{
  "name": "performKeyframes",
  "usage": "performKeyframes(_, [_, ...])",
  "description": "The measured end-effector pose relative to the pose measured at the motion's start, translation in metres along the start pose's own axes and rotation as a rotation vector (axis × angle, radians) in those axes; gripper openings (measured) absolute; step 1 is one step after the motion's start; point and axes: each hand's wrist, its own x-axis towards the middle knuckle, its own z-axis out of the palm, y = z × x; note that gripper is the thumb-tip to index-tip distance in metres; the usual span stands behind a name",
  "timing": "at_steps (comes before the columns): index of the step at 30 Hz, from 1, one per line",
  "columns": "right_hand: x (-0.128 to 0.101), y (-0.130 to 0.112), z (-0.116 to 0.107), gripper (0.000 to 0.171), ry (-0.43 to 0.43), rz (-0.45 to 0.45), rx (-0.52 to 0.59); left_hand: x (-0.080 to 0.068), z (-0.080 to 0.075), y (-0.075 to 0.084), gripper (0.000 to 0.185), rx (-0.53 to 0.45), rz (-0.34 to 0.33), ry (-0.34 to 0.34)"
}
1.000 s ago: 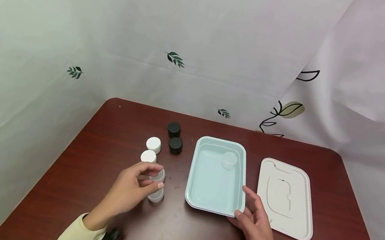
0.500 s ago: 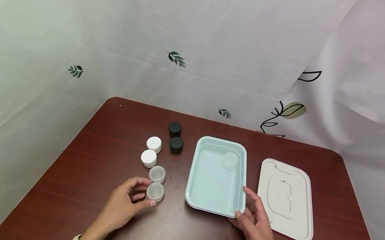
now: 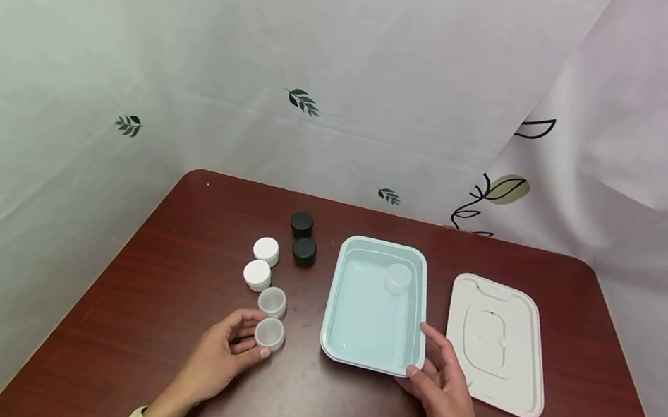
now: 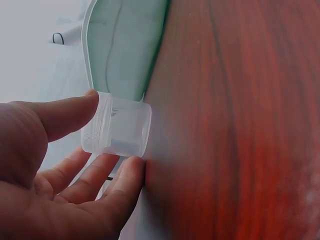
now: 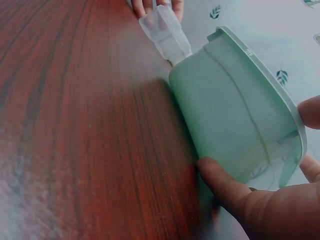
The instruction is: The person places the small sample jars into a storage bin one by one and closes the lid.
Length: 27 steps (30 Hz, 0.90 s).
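Left hand (image 3: pixel 216 359), lower left of centre in the head view, pinching a clear jar (image 3: pixel 269 333) between thumb and fingers on the red-brown table (image 3: pixel 167 299). Right hand (image 3: pixel 443 388), lower right of centre, curled against the near right corner of the pale green tray (image 3: pixel 369 356), thumb at the rim.

Visible only from the head view: a 2nd clear jar (image 3: pixel 272 302) just above the 1st, 2 white-lidded jars (image 3: pixel 257 274) above those, 2 black-lidded jars (image 3: pixel 304 251) higher still, 1 clear jar (image 3: pixel 397 278) inside the tray at its upper right, and a white lid (image 3: pixel 497 345) lying right of the tray.

Left wrist view, up close: thumb on the jar's rim, fingertips (image 4: pixel 131 170) under its base, jar open-topped. Right wrist view: thumb (image 5: pixel 220 182) pressed to the tray's outer wall.
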Motion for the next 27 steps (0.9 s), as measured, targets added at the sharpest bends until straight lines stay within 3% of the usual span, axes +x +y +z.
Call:
performKeyframes(7, [0.001, 0.000, 0.000, 0.067, -0.005, -0.013, 0.013, -0.001, -0.001, 0.005, 0.053, -0.021, -0.009, -0.005])
performKeyframes(14, [0.001, 0.001, -0.001, 0.066, 0.001, -0.010, 0.008, -0.005, -0.006, 0.024, 0.053, -0.023, 0.016, -0.007])
performKeyframes(21, [0.001, 0.000, 0.000, 0.066, 0.017, 0.009, -0.004, -0.002, -0.017, 0.049, 0.052, 0.011, 0.097, -0.017])
performKeyframes(27, [0.001, 0.001, 0.000, 0.068, 0.030, 0.035, -0.009, 0.009, -0.020, 0.069, 0.052, 0.033, 0.186, -0.034])
